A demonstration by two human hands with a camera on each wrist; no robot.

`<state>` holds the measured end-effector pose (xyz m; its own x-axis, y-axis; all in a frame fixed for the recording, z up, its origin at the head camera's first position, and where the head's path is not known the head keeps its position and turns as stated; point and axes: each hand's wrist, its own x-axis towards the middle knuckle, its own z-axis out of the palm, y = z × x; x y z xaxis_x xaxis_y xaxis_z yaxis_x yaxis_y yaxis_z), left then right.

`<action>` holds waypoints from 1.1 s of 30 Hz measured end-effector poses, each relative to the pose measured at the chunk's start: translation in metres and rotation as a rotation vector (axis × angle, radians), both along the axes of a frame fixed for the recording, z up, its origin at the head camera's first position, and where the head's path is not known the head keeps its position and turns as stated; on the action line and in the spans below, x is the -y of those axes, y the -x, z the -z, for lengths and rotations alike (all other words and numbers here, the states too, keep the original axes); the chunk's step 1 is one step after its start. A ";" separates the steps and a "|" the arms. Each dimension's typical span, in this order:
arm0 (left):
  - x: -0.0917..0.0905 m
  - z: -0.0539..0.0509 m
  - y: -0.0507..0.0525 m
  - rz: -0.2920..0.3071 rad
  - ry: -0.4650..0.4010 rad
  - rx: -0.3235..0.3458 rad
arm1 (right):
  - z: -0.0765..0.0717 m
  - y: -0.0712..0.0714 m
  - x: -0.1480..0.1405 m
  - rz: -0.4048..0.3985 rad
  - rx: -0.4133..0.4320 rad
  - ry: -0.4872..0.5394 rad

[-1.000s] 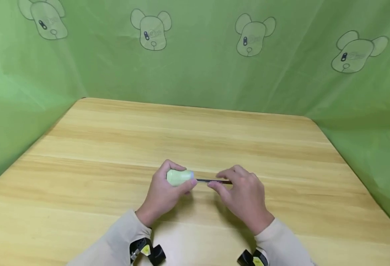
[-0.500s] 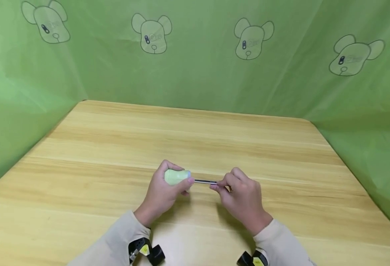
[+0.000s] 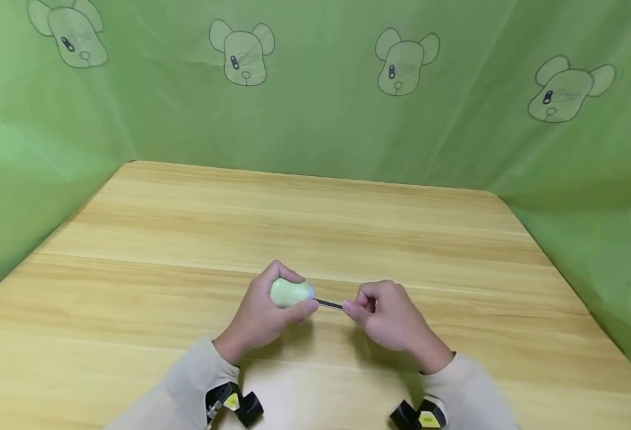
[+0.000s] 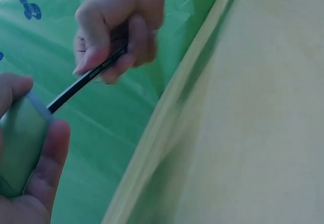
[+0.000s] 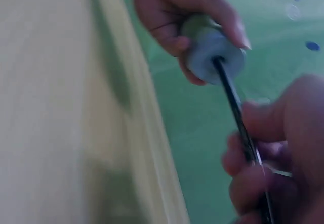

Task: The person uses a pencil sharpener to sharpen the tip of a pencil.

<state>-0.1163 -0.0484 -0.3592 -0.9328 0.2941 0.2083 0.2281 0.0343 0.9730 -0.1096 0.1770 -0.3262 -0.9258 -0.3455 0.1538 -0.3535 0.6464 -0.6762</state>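
Note:
My left hand [image 3: 264, 310] grips a pale green, rounded pencil sharpener [image 3: 288, 292], with the thumb near its light blue end face. In the right wrist view, that end face [image 5: 210, 57] has a round hole. A slim black pencil [image 3: 328, 304] runs into the hole, so its tip is hidden. On the other side, my right hand [image 3: 393, 313] pinches the pencil between thumb and curled fingers, covering its far end in the head view. Both hands are held above the table. In the left wrist view, the pencil [image 4: 76, 89] slants between the two hands.
A light wood-grain table [image 3: 294, 221] spreads under and beyond the hands. Green sheeting [image 3: 315, 119] with printed bear heads hangs behind it and along both sides. Each wrist carries a black strapped camera, such as the left wrist camera [image 3: 235, 403].
My right hand first loosened around the pencil, then pinched it closer to the sharpener and turned at the wrist. The pencil's outer end tilts slightly lower. The left hand keeps its grip.

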 end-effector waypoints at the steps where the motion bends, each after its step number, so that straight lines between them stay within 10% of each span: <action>1: -0.001 0.000 0.000 -0.023 -0.005 0.007 | 0.003 0.000 0.001 0.028 -0.092 -0.035; 8: -0.003 0.001 0.000 -0.150 -0.088 0.045 | 0.020 0.000 0.008 0.115 -0.625 -0.124; 18: -0.002 0.000 0.002 -0.155 -0.168 0.080 | 0.029 0.006 0.010 -0.023 -0.829 -0.066; 33: -0.005 0.000 -0.001 -0.116 -0.113 0.121 | 0.028 0.007 0.007 -0.005 -0.923 -0.034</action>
